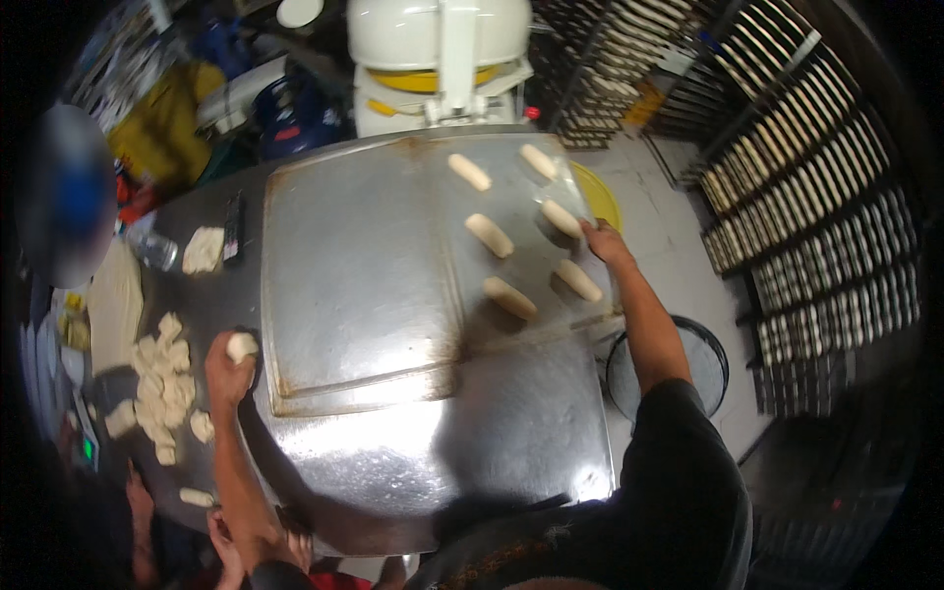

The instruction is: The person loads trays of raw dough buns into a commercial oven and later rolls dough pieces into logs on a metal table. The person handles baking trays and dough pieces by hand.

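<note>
My left hand is closed around a ball of pale dough beside the left edge of a metal baking tray. A heap of cut dough pieces lies left of it on the dark worktop. At the right, my right hand reaches over the tray's edge, its fingers at the end of a dough roll; whether they grip it, I cannot tell. Several other dough rolls lie apart in two slanting columns on the right part of the metal surface.
Another person's hands are at the lower left, near a short dough roll. A scale and a plastic bottle stand left. A white mixer is beyond the table. Racks of dough rolls and a round tub stand right.
</note>
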A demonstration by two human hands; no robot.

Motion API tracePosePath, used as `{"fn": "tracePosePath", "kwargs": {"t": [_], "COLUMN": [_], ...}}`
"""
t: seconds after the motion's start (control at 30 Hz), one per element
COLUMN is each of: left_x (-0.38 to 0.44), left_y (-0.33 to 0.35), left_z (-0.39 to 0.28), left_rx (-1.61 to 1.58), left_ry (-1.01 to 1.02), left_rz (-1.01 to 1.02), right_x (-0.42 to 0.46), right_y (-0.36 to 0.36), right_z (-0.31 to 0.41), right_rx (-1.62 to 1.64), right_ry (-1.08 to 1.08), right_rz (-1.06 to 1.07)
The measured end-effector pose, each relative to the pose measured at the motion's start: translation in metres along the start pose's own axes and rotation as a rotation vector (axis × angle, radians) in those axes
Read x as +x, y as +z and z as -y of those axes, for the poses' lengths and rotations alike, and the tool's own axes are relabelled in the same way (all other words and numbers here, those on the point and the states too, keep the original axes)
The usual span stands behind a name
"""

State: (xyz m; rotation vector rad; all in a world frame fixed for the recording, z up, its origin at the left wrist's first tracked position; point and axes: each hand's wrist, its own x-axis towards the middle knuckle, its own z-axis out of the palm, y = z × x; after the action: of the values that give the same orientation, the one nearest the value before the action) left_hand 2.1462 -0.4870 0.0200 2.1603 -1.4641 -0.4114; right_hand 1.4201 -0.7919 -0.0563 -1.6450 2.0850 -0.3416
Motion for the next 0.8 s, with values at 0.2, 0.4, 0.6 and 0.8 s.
{"fn": "tracePosePath", "kwargs": {"t": [0.2, 0.4, 0.6, 0.8], "left_x": [-0.102, -0.248, -0.283, -0.271], "left_y": [0.029, 0.127, 0.103, 0.121], "left_z": [-0.083, -0.179, -0.200, -0.188], "left_rx": [-0.444, -0.059, 0.026, -0.083], "left_ry": [0.227, 0.392, 0.266, 0.099], "left_rz": [-0.179, 0.359, 0.212, 0.266], "right_x": [-0.026, -0.060, -0.334, -0.419], "right_y": [-0.002, -0.007, 0.031, 0.119], "right_z": [-0.040, -0.023, 0.080, 0.140], "right_rx": [0.185, 0.402, 0.693, 0.262], "right_ry": [-0.017, -0.301, -0.423, -0.972], "right_rz": [-0.031, -0.472, 0.636, 0.436]}}
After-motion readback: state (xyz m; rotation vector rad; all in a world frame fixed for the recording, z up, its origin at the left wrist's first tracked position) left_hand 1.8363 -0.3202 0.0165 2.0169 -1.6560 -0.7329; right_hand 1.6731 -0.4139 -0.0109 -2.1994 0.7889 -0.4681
